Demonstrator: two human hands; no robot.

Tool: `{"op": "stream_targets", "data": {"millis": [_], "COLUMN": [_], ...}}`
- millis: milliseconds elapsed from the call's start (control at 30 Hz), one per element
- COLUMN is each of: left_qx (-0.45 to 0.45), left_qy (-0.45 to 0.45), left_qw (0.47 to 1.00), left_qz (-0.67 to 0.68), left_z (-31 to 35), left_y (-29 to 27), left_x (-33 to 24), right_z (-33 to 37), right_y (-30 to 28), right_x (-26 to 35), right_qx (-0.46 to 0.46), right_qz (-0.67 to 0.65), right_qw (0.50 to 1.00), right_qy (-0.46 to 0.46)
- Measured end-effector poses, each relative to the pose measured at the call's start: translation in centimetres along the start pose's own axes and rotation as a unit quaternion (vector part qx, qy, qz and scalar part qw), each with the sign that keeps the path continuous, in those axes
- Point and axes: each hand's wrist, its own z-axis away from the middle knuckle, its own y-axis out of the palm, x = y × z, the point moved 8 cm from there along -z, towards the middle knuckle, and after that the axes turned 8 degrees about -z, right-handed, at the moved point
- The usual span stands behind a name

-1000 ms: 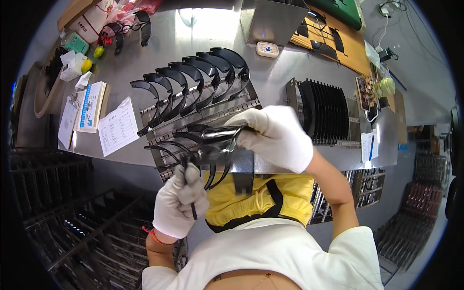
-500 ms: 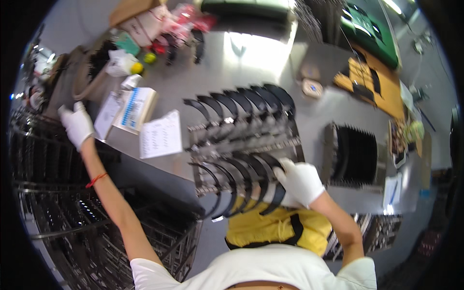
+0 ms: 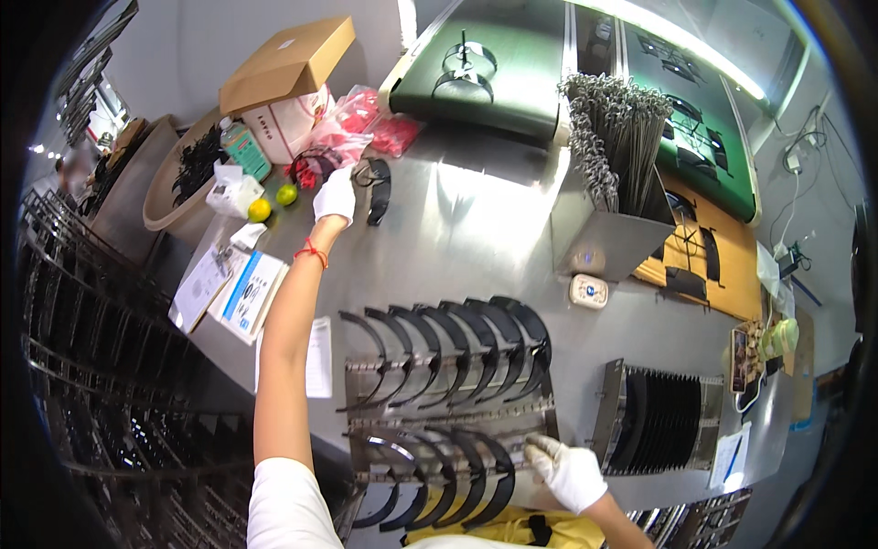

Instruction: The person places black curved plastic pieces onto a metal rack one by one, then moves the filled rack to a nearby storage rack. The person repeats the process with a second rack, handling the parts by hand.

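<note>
From where I stand I count two white-gloved hands over one steel table (image 3: 421, 265). The left hand (image 3: 335, 197) is stretched to the far side, and just to its right stands one dark curved piece (image 3: 379, 197) with a wire fitting near its top. The fingertips are at that fitting, but I cannot tell from here whether they pinch it or only lie against it.

The right hand (image 3: 569, 476) is at the near right end of one open metal rack (image 3: 448, 421). Its fingers point left, partly bent, and I cannot make out whether they press on anything. The rack carries two rows of black curved strips: seven, as I count them, in the back row (image 3: 526, 320), and about five in the front row (image 3: 503, 483). The rightmost front strip is just left of the right hand's fingertips; the back row sits farther from the person, beyond that hand.

To the right, well apart from the open rack, is one second rack (image 3: 606, 416) of dark strips, packed too tightly to count. Near the left forearm lie two fruits, one green (image 3: 286, 194), one yellow (image 3: 260, 210). One small pale case (image 3: 588, 291) sits before one metal bin (image 3: 594, 242) of hooked wires.
</note>
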Motion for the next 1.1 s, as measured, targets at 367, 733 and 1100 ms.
{"op": "stream_targets", "data": {"millis": [367,733,1100], "left_qx": [-0.086,-0.206,0.358], "left_qy": [0.183,0.501,0.325], "left_qw": [0.942,0.781,0.815], "left_qz": [-0.267,-0.31,0.32], "left_z": [-1.8,29.9,35.7], "left_y": [0.6,-28.0,-27.6], "left_x": [-0.1,-19.1,-14.9], "right_z": [-0.9,-0.8,3.8], "right_y": [-2.1,-5.4,-8.3], "right_x": [1.5,17.2,10.2], "right_qx": [-0.014,-0.115,-0.056], "right_qz": [-0.121,-0.351,-0.1], "right_qw": [0.991,0.913,0.98], "right_qy": [-0.058,-0.176,-0.163]}}
